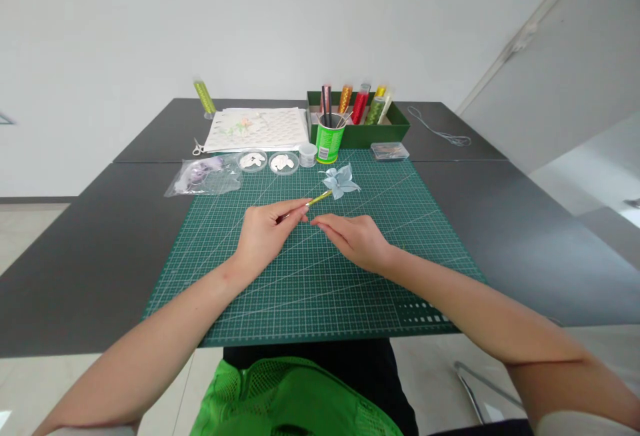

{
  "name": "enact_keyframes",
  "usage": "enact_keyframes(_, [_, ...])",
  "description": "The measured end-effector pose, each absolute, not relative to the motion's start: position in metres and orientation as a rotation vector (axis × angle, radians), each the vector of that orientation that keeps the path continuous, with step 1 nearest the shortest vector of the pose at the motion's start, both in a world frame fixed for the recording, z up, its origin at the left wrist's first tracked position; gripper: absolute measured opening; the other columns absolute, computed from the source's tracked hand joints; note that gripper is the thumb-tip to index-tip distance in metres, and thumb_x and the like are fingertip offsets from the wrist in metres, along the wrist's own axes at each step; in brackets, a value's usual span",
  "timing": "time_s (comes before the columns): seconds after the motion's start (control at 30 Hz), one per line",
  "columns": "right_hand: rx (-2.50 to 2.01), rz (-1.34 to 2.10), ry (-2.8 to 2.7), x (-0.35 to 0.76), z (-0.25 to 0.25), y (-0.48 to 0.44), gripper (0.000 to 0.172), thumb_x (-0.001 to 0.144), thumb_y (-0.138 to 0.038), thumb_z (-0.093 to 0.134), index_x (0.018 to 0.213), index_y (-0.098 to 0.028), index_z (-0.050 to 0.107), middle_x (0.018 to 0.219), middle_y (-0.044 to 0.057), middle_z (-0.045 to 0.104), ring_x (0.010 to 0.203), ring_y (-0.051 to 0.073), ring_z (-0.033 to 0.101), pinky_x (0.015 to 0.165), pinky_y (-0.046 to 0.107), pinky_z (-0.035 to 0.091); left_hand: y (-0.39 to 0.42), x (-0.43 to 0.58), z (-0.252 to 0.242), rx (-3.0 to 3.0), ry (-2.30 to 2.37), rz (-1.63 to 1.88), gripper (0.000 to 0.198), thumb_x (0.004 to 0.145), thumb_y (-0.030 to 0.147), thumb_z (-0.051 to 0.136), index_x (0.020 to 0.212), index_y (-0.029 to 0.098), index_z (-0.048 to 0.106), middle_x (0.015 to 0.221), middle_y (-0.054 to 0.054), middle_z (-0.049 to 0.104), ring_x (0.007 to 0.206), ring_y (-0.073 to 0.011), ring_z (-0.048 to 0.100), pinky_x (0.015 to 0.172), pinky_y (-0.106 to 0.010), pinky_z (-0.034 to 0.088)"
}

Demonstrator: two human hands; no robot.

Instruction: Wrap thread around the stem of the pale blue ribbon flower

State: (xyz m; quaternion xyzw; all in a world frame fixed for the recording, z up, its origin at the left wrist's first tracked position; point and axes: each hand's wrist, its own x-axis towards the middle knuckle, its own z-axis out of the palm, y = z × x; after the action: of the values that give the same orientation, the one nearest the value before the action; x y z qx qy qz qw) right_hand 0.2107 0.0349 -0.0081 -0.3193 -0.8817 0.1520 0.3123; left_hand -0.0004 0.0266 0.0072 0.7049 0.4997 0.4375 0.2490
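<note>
A pale blue handmade flower [342, 182] with pointed petals tilts up and to the right above the green cutting mat [320, 289]. My left hand [267, 228] pinches its stem, wrapped in yellow-green [319, 198], between thumb and fingers. The stem's lower end passes into that hand and is partly hidden. Just right of the stem, my right hand [356, 239] has its fingertips pressed together, close to the left fingertips. Whatever thin thing it may hold is too small to make out.
Behind the flower stand a green can [330, 143] of tools and a dark green box [370, 135] of thread spools. To the left are dishes of white pieces [284, 163], a plastic bag [205, 175], paper sheets [257, 129], small scissors [199, 148] and a yellow-green spool [204, 97].
</note>
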Motion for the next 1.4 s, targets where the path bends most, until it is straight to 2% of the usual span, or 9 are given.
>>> enact_keyframes(0.13, [-0.65,0.355,-2.404,0.217,0.007,0.03,0.034,0.105,-0.028,0.042,0.099,-0.014,0.072,0.079,0.004,0.076,0.062,0.01,0.067,0.056,0.02,0.045,0.031,-0.001,0.006,1.924,1.41,1.025,0.026,0.094,0.035,0.065,0.114,0.023,0.077,0.08,0.002,0.08,0.067,-0.016,0.072,0.063,-0.026,0.053])
enact_keyframes(0.3, [-0.579,0.624,-2.238,0.228,0.041,0.023,0.025,0.102,-0.023,0.051,0.101,-0.015,0.075,0.062,-0.003,0.067,0.045,0.004,0.048,0.045,0.017,0.035,0.03,0.002,0.007,2.011,1.299,0.745,0.012,0.092,0.026,0.066,0.089,0.021,0.076,0.074,0.005,0.077,0.058,-0.0101,0.065,0.055,-0.02,0.043])
enact_keyframes(0.43, [-0.696,0.733,-2.115,0.237,0.057,0.025,0.025,0.099,-0.026,0.056,0.099,-0.016,0.079,0.053,-0.004,0.059,0.041,0.005,0.039,0.041,0.02,0.029,0.024,0.005,0.01,2.079,1.193,0.618,0.016,0.094,0.026,0.064,0.083,0.02,0.075,0.065,0.006,0.071,0.046,-0.0068,0.051,0.047,-0.02,0.033])
enact_keyframes(0.5, [-0.757,0.771,-2.075,0.24,0.058,0.03,0.026,0.098,-0.029,0.058,0.101,-0.017,0.08,0.053,-0.003,0.06,0.043,0.006,0.042,0.042,0.021,0.031,0.021,0.006,0.012,2.101,1.128,0.588,0.017,0.094,0.027,0.063,0.084,0.021,0.074,0.069,0.006,0.073,0.048,-0.0067,0.054,0.049,-0.019,0.034])
enact_keyframes(0.6, [-0.819,0.792,-2.045,0.242,0.053,0.04,0.026,0.097,-0.033,0.06,0.104,-0.019,0.081,0.066,0.0,0.071,0.05,0.008,0.052,0.046,0.021,0.037,0.018,0.007,0.014,2.133,1.055,0.539,0.015,0.095,0.023,0.062,0.086,0.021,0.075,0.076,0.006,0.076,0.053,-0.0065,0.059,0.052,-0.019,0.036])
enact_keyframes(0.77, [-0.907,0.81,-2.031,0.241,0.038,0.061,0.027,0.095,-0.035,0.059,0.106,-0.022,0.081,0.095,0.004,0.08,0.082,0.017,0.072,0.068,0.025,0.054,0.015,0.007,0.015,2.157,0.988,0.524,0.014,0.094,0.021,0.063,0.086,0.021,0.075,0.075,0.006,0.076,0.051,-0.0056,0.058,0.051,-0.018,0.035])
enact_keyframes(1.07, [-1.008,0.828,-2.056,0.243,0.014,0.083,0.03,0.095,-0.038,0.057,0.108,-0.023,0.08,0.109,0.004,0.079,0.103,0.021,0.073,0.09,0.034,0.057,0.017,0.006,0.016,2.11,1.02,0.6,0.016,0.094,0.025,0.064,0.083,0.021,0.075,0.063,0.007,0.069,0.043,-0.0044,0.046,0.045,-0.019,0.029])
enact_keyframes(1.3, [-1.023,1.004,-2.135,0.244,-0.009,0.097,0.035,0.092,-0.042,0.06,0.106,-0.017,0.08,0.104,0.008,0.078,0.095,0.022,0.071,0.084,0.034,0.055,0.019,0.0,0.015,2.081,1.091,0.861,0.014,0.092,0.028,0.065,0.09,0.021,0.077,0.07,0.004,0.074,0.048,-0.006,0.052,0.047,-0.018,0.034])
enact_keyframes(1.4, [-1.004,1.031,-2.159,0.243,-0.014,0.097,0.035,0.089,-0.045,0.065,0.103,-0.016,0.08,0.089,0.007,0.076,0.082,0.018,0.067,0.074,0.03,0.052,0.021,-0.003,0.017,2.04,1.212,0.992,0.017,0.093,0.032,0.064,0.093,0.021,0.078,0.077,0.001,0.078,0.054,-0.0086,0.061,0.049,-0.018,0.039])
